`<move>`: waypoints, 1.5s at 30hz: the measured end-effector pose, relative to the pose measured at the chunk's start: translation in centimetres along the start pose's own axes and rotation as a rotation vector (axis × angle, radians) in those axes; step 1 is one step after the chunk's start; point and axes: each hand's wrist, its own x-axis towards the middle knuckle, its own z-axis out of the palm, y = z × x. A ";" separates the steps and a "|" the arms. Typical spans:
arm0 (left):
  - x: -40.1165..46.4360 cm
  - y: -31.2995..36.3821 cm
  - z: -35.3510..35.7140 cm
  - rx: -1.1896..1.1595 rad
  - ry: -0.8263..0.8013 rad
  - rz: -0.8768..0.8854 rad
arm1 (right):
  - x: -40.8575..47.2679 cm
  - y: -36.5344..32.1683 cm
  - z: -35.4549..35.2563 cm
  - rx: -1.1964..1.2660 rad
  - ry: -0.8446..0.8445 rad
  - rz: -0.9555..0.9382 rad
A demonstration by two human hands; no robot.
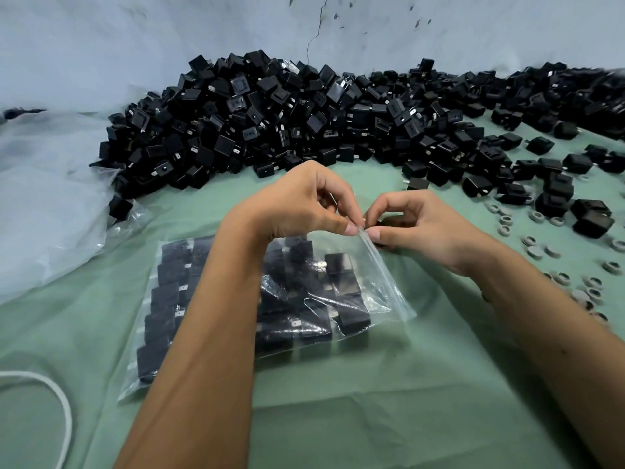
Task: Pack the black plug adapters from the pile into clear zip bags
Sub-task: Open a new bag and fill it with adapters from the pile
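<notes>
At the far left a heap of loose clear plastic (44, 184) lies bunched against the wall, out of my way, and a white cord (64, 411) curls at the near edge. In front of me the clear zip bag (382, 289) lies flat on the green cloth (338, 418), so the black plug adapters (169, 292) inside stay in their neat rows and don't slide toward the mouth. It looks full, so I judge I'm sealing it.

My left hand (297, 204) reaches across the bag and pinches the zip strip at its upper right corner between thumb and forefinger, other fingers curled above. My right hand (416, 225) pinches the same strip just beside it, fingertips nearly touching; holding both sides close lets me line up the tracks and press them together.

Behind my hands, the pile (270, 120) of unpacked adapters runs along the wall, within reach for the next bag. To the right, stray adapters thin out among small grey rings (537, 216) scattered on the cloth.
</notes>
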 end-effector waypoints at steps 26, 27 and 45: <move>0.1 -0.1 -0.5 -0.005 0.009 0.051 | 0.6 -1.0 3.6 0.021 0.139 -0.028; 0.2 -0.2 -0.4 -0.001 0.008 0.051 | 0.8 -0.9 3.9 -0.024 0.157 -0.043; 1.0 -0.3 0.5 0.031 0.019 0.059 | 2.3 0.1 4.8 -0.256 0.222 0.018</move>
